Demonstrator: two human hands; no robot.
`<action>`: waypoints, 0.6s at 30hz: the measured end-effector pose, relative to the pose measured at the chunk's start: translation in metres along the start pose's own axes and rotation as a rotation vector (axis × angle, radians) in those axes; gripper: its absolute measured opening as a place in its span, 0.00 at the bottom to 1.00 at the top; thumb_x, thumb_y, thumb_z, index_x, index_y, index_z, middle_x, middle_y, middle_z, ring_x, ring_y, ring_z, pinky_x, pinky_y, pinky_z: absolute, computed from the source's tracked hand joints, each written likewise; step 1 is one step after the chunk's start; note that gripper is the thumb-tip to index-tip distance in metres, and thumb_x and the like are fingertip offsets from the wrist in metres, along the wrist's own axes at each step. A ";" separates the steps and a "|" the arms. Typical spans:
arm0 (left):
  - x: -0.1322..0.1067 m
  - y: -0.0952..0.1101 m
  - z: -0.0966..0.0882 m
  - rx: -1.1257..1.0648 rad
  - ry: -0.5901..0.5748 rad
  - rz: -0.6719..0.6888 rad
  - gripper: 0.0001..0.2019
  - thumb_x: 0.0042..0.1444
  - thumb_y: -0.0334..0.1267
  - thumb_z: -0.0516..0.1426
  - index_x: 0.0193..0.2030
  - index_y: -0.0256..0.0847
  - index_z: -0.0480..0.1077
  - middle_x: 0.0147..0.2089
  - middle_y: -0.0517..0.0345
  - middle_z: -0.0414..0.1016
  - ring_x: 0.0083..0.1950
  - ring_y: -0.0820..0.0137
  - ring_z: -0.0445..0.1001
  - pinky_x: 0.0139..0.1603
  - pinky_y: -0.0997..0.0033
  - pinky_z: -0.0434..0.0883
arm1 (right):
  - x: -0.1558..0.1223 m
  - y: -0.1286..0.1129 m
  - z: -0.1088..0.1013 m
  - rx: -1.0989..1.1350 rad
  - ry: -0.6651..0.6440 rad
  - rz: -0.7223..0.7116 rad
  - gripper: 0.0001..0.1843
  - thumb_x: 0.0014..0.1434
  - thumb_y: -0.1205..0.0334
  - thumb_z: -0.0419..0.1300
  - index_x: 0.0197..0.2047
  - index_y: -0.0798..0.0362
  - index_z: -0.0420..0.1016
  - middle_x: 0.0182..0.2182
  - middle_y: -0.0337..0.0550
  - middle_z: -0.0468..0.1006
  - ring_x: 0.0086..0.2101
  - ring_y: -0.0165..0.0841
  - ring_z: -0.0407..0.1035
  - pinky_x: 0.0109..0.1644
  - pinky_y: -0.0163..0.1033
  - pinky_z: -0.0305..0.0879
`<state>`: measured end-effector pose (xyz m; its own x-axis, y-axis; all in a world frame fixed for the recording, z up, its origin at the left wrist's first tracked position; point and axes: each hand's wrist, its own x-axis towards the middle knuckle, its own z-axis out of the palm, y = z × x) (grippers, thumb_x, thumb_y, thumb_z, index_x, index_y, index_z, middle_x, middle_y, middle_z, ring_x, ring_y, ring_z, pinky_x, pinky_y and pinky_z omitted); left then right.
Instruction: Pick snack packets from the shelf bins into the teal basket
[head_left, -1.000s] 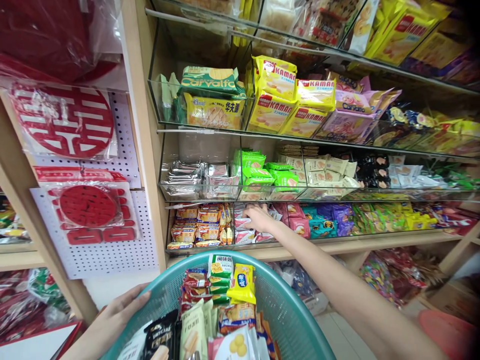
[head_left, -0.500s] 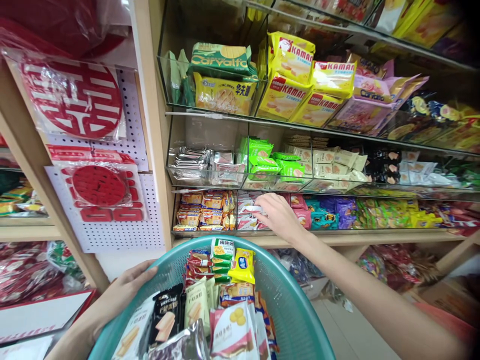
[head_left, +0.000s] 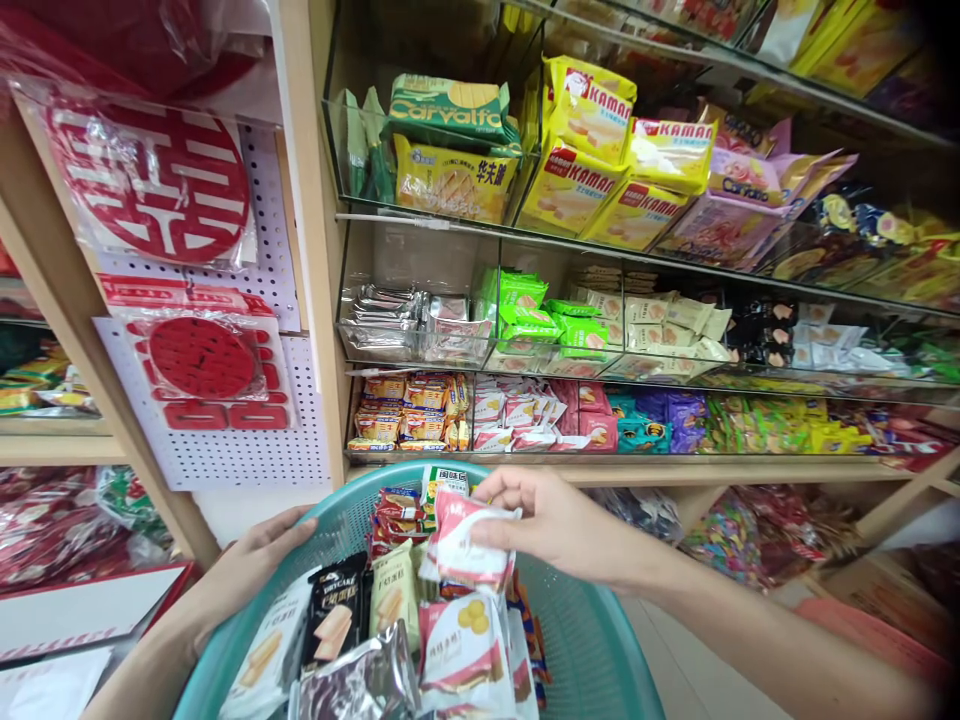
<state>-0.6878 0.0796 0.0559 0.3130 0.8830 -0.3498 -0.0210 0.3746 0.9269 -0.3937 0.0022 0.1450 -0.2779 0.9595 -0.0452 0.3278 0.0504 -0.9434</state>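
My left hand (head_left: 277,540) is closed on the left rim of a teal plastic basket (head_left: 604,640), its fingers hooked over the edge. Between thumb and fingers, my right hand (head_left: 525,525) pinches a pink-and-white snack packet (head_left: 469,545) above the basket's contents. Below it lies a similar pink-and-white packet (head_left: 469,645). Also inside are a cream packet (head_left: 391,590), a black packet (head_left: 335,610), a white packet (head_left: 266,650), a silver packet (head_left: 360,680) and a green-and-white packet (head_left: 444,485). The held packet partly covers others.
Acrylic-fronted shelves of snacks rise ahead; pink-and-white packets (head_left: 517,410) fill a bottom bin beside orange packets (head_left: 424,405). The wooden shelf edge (head_left: 660,468) runs just beyond the basket. Red paper decorations (head_left: 202,357) hang on a pegboard at left.
My right hand has come back from the bottom shelf bin to above the basket, bringing a pink-and-white packet. My left hand keeps its hold on the rim.
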 end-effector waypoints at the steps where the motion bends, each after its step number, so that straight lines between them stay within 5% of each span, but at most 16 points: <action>1: 0.000 0.000 0.000 0.001 -0.002 0.006 0.31 0.44 0.48 0.63 0.55 0.41 0.65 0.43 0.50 0.79 0.42 0.59 0.78 0.40 0.70 0.75 | -0.001 0.002 0.004 -0.003 -0.038 0.028 0.13 0.49 0.59 0.63 0.36 0.55 0.69 0.26 0.35 0.71 0.26 0.25 0.63 0.28 0.31 0.56; 8: 0.002 -0.003 -0.002 -0.015 -0.012 0.020 0.28 0.42 0.49 0.63 0.51 0.42 0.68 0.43 0.51 0.79 0.42 0.58 0.78 0.41 0.68 0.75 | -0.003 0.004 0.017 -0.308 -0.029 0.104 0.12 0.49 0.58 0.61 0.38 0.53 0.73 0.27 0.37 0.70 0.26 0.26 0.59 0.30 0.33 0.56; 18: 0.002 -0.004 -0.003 -0.048 -0.041 0.018 0.28 0.46 0.47 0.61 0.54 0.41 0.66 0.42 0.50 0.80 0.44 0.57 0.77 0.43 0.63 0.74 | -0.006 -0.008 0.028 -0.468 -0.028 0.092 0.09 0.49 0.59 0.60 0.33 0.52 0.76 0.23 0.37 0.71 0.26 0.28 0.61 0.29 0.34 0.55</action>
<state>-0.6903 0.0811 0.0513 0.3509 0.8777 -0.3263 -0.0721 0.3727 0.9251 -0.4205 -0.0116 0.1438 -0.2506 0.9584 -0.1366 0.7216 0.0908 -0.6863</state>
